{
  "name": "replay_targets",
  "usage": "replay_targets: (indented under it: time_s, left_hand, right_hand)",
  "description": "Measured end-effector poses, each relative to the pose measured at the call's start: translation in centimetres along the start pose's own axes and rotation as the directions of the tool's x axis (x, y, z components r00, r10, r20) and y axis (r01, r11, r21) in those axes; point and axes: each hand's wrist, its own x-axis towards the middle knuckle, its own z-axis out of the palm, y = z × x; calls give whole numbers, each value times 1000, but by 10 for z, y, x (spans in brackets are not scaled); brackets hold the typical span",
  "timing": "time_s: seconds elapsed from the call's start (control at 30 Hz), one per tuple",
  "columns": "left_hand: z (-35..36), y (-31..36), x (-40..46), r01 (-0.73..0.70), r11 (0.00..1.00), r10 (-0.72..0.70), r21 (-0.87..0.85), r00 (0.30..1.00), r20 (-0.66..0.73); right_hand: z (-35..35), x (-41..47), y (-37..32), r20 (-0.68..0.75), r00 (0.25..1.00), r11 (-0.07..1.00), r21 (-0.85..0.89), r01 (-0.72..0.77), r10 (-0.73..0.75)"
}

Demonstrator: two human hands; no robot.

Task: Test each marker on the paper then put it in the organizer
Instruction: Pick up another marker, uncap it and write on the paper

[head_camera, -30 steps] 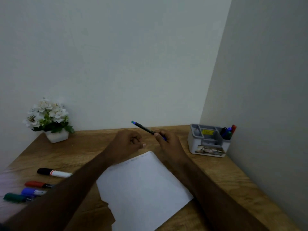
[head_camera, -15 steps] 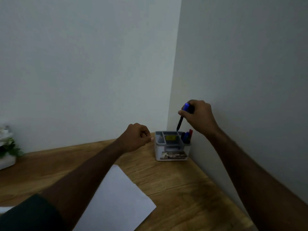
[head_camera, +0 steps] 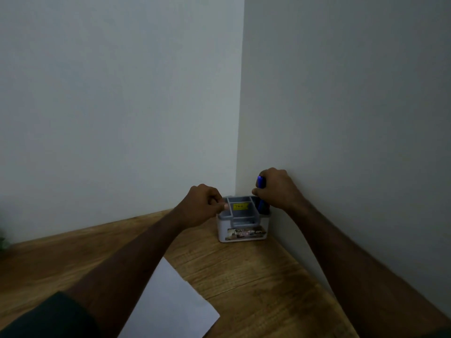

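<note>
Right hand point(head_camera: 275, 189) is seen closed around a blue marker point(head_camera: 261, 193), which is held upright over the right rear compartment of the organizer point(head_camera: 242, 225). The cap end of the marker is visible above the curled fingers, and its lower part is seen inside the compartment; whether the tip rests on the bottom cannot be told. The hand is placed close to the right wall point(head_camera: 353, 106), just above the organizer's right edge.

Left hand point(head_camera: 207, 203) is shown as a loose fist at the organizer's left rim, with the thumb laid against the edge; nothing can be seen held in it, and contact with the rim appears likely but cannot be confirmed. A dark sleeve point(head_camera: 48, 315) is visible at the lower left.

The organizer, a small pale box with a grey divided top and a printed label on its front, is set on the wooden desk point(head_camera: 256, 276) in the corner formed by the two walls. A yellow item point(head_camera: 240, 206) is seen in its middle compartment. A sheet of white paper point(head_camera: 170, 306) is laid on the desk nearer the viewer, well apart from the organizer and partly covered by the left forearm.
</note>
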Motion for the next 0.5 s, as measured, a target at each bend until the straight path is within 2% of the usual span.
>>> replay_targets:
  time_s: [0.17,0.23,0.37,0.5]
  left_hand:
    - [-11,-2,-9,10,1000,-10,-13,1000,-17]
    - [-17,-4,-15,20,1000,-20,-21,1000,-23]
    - [-35,-10,-36,38,999,-40,-31,998,-46]
    - [-61,-21,-74,106,994,-107,-13,992,-72]
  right_hand:
    - [-5,-2,-4,-29,998,996,-75,51,-53]
    - [-8,-5,-9,-85,993,994,-79,72,-79]
    - [-4,-20,-40,-184,966,983,6,185,-181]
    - [27,-45,-94,-108,951,944,128,303,-290]
